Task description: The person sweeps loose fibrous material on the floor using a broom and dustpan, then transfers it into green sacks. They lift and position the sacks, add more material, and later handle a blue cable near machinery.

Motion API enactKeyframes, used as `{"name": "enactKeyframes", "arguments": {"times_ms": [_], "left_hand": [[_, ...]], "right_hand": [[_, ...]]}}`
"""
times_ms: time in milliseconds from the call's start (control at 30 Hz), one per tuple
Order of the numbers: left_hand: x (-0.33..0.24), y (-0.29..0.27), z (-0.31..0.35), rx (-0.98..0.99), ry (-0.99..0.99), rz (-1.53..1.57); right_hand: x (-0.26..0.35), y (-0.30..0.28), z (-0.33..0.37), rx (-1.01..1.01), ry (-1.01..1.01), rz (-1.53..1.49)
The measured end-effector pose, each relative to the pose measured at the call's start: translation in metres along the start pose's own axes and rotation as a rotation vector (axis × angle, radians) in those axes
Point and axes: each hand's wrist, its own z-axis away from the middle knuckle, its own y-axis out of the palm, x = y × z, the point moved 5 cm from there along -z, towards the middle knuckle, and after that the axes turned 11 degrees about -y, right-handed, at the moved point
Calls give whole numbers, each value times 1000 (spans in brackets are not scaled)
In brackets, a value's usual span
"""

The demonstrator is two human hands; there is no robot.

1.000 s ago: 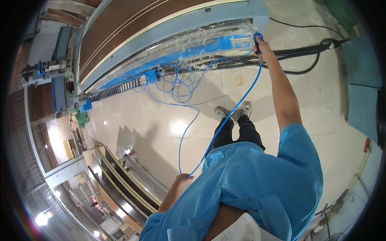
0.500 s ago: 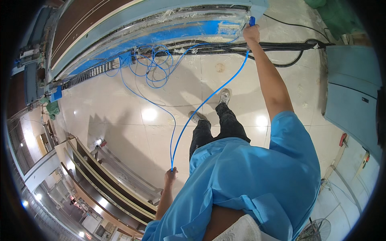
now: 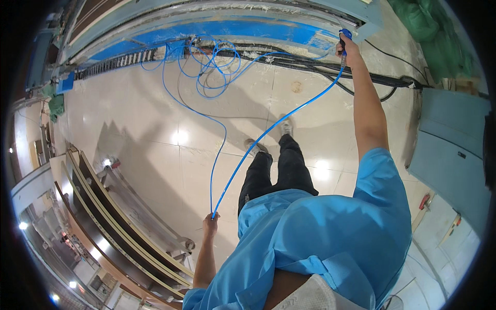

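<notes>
My right hand [image 3: 353,55], arm stretched far forward, is closed round a blue air blow gun [image 3: 346,34] by the end of the machine's dusty blue base [image 3: 248,32]. From the gun's lower end a blue air hose [image 3: 281,118] sags back across my legs. Low on the left, my left hand [image 3: 210,224] grips this hose where it bends back on itself. The hose's other stretch runs forward from there to loose loops [image 3: 219,67] lying along the machine. The gun's nozzle and trigger are too small to make out.
Black cables [image 3: 382,79] run over the floor beside the machine. Several long panels [image 3: 116,222] stand on edge at the lower left. A light-blue cabinet [image 3: 449,150] stands on the right, with green sheeting [image 3: 429,36] beyond it.
My right hand has moved slightly right along the machine with the blow gun. My left hand, holding the hose, appears a little further left. The whole view has shifted too.
</notes>
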Motion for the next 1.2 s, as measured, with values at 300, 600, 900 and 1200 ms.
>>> {"name": "enactKeyframes", "arguments": {"times_ms": [300, 600, 900, 1200], "left_hand": [[-35, 33, 10, 65, 18, 109], [-70, 58, 33, 77, -7, 202], [-60, 76, 43, 115, -178, 217], [-50, 53, 42, -58, -139, 280]], "right_hand": [[-1, 58, -34, 172, 39, 274], [-3, 127, -43, 305, 134, 261], [-25, 62, -18, 102, 90, 328], [-44, 175, -18, 283, 146, 159]]}}
